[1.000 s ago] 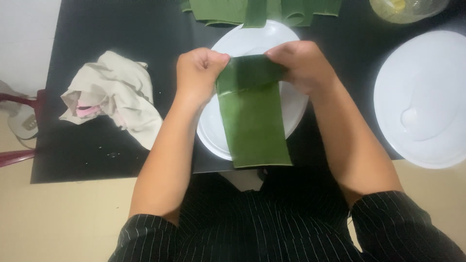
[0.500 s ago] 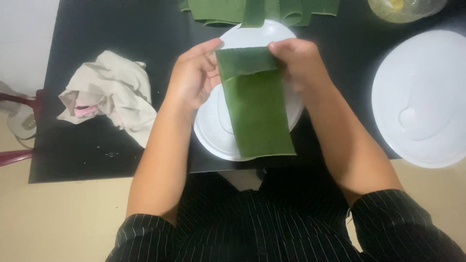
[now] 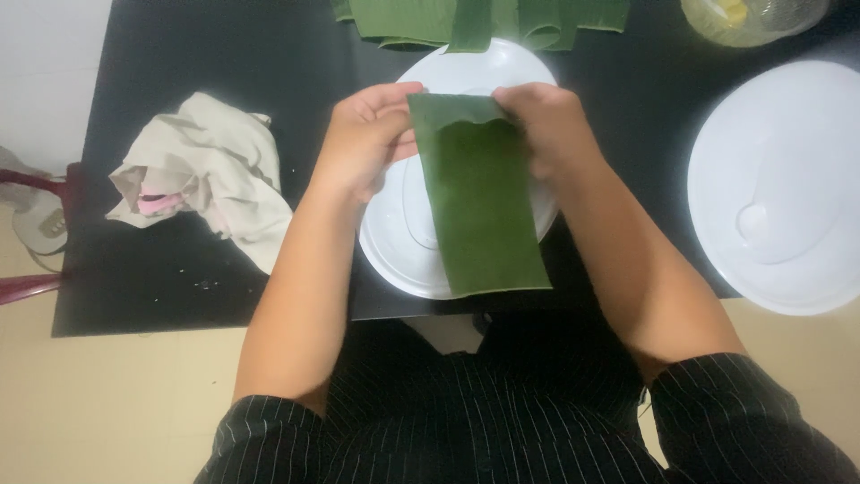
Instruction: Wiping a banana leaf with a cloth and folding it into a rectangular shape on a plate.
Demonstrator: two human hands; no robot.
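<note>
2 hands hold 1 green leaf strip (image 3: 479,202) at centre frame, above the white plate (image 3: 394,242) on the black table (image 3: 224,54). Left hand (image 3: 363,143) pinches the strip's top left corner, thumb & fingers closed on the edge; right hand (image 3: 551,125) is closed over the top right corner, fingers curled behind the leaf. Strip hangs flat & long, lower end toward bottom centre, just past the plate's near rim. Vs 1 s ago: then the top end was bunched between 2 fists, strip tilted w/ lower end further right; 0.5 s ago the left hand was opening; now the top edge is spread out, slightly wavy, & the strip faces the camera more squarely. Plate, cloth & the rest sit in the same spots. Crumpled beige cloth (image 3: 202,175) lies left of centre, well apart from the hands. More green leaf pieces (image 3: 484,18) lie at top centre, just beyond the plate. Big white round lid (image 3: 784,188) at right edge; clear container w/ yellow contents (image 3: 748,16) in upper right corner.
</note>
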